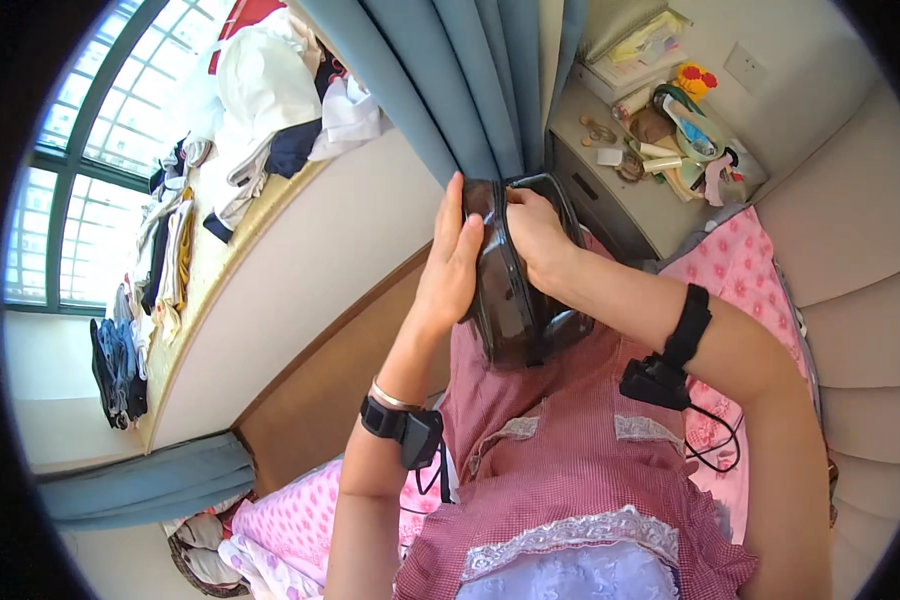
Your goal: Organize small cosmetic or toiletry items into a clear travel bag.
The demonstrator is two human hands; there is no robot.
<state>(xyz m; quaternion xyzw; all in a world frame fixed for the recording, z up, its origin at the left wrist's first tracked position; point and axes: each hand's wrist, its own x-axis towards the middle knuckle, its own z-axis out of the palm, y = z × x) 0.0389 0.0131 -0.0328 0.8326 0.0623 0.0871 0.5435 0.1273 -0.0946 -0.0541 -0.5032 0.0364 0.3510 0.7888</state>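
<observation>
A dark see-through plastic zip bag [501, 292] is held over the lap, its lid or flap standing apart from the body on the right side. My left hand [450, 262] supports its left side, palm against the wall and thumb over the near face. My right hand [536, 232] is curled at the zipper edge, fingertips at the upper rim and partly hidden by the bag. What the bag holds, if anything, cannot be made out. Both forearms wear black straps with small devices and cables.
A grey bedside cabinet [607, 169] at upper right bears a heap of small items [671, 142]. Folded clothes [270, 112] lie along the window sill [259, 225] at left. Blue curtains [465, 75] hang just beyond the bag. Pink patterned bedding [735, 255] lies beside a padded headboard [855, 225].
</observation>
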